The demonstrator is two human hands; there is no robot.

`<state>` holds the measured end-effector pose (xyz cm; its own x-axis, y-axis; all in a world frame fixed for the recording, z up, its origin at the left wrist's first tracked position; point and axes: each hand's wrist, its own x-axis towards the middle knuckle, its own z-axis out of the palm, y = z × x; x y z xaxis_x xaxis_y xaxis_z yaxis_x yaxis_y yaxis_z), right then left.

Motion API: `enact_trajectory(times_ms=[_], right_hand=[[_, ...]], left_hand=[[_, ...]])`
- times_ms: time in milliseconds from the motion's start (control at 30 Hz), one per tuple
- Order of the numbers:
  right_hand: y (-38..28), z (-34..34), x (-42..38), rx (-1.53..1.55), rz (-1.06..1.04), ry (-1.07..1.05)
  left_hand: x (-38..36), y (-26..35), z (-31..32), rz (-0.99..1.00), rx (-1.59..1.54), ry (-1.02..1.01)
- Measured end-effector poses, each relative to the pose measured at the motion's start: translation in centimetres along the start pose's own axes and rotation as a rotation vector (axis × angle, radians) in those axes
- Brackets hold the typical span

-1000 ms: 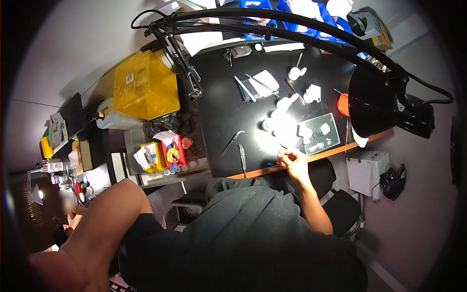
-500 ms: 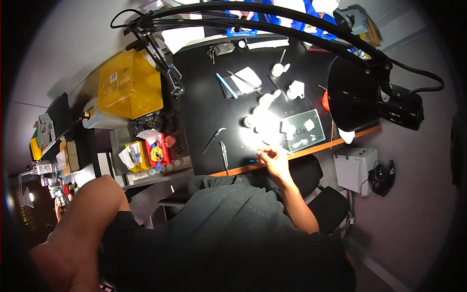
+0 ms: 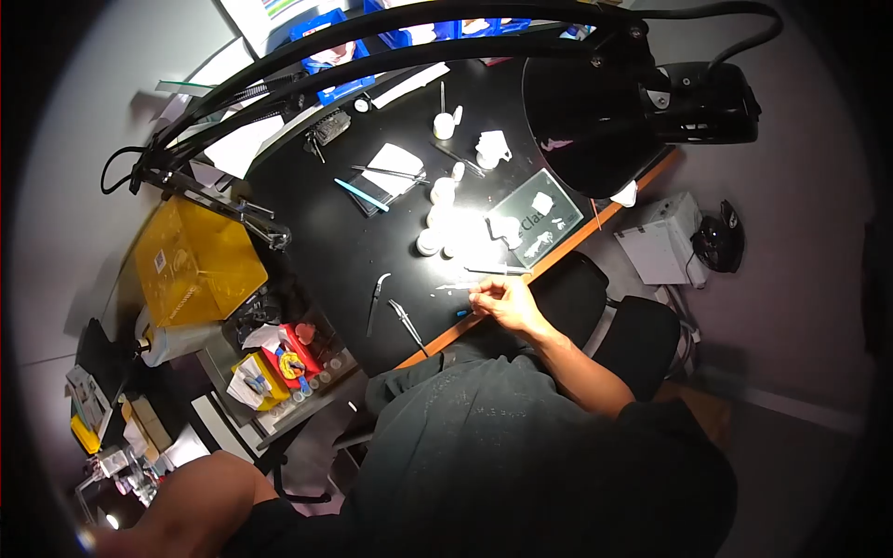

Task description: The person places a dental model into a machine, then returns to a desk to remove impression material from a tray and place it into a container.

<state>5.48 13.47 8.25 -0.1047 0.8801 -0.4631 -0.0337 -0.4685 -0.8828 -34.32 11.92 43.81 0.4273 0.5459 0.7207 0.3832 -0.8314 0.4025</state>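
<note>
At the front edge of the black desk, my right hand is closed in a pinch; what it holds, if anything, is too small to make out. Just behind it lie small white scraps and a dark thin tool. A small blue item is beside the fingertips. Further back are white jars under bright light and a glass plate with white pieces on it. Tweezers and a curved tool lie to the left. My left arm reaches out at lower left; its hand is out of frame.
A black lamp hangs over the back right of the desk, its arm crossing above. At the left are a yellow box and a red bin. Blue bins line the back, and a black chair is at right.
The view has turned and shifted, so the desk appears tilted and further left. My right hand remains pinched near the desk edge. My left arm still extends to the lower left.
</note>
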Motion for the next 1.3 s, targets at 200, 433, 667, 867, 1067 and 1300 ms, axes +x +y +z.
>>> enact_trajectory(times_ms=[200, 433, 667, 867, 1067, 1300], right_hand=[[-0.2, 0.1, 0.3, 0.078, -0.029, 0.02], [-0.5, 0.6, 0.2, 0.03, -0.041, -0.006], [-2.3, 1.1, -0.4, 0.029, -0.004, -0.064], [-3.9, 1.6, -2.7, 0.023, 0.025, -0.199], [-2.5, 1.2, -2.8, 0.028, 0.068, -0.177], [-3.9, 1.4, -2.4, -0.048, 0.089, -0.125]], left_hand=[[-0.5, -1.3, 0.7, -0.001, -0.024, 0.002], [-0.9, -2.5, 1.1, -0.003, -0.017, 0.007], [-2.3, -2.6, 0.0, -0.033, -0.015, 0.096], [-9.5, -7.0, 5.3, -0.707, -0.047, 0.124], [-43.6, -18.2, 13.6, -2.078, 0.145, -0.228], [-53.3, -19.3, 16.1, -2.245, 0.259, 0.716]])
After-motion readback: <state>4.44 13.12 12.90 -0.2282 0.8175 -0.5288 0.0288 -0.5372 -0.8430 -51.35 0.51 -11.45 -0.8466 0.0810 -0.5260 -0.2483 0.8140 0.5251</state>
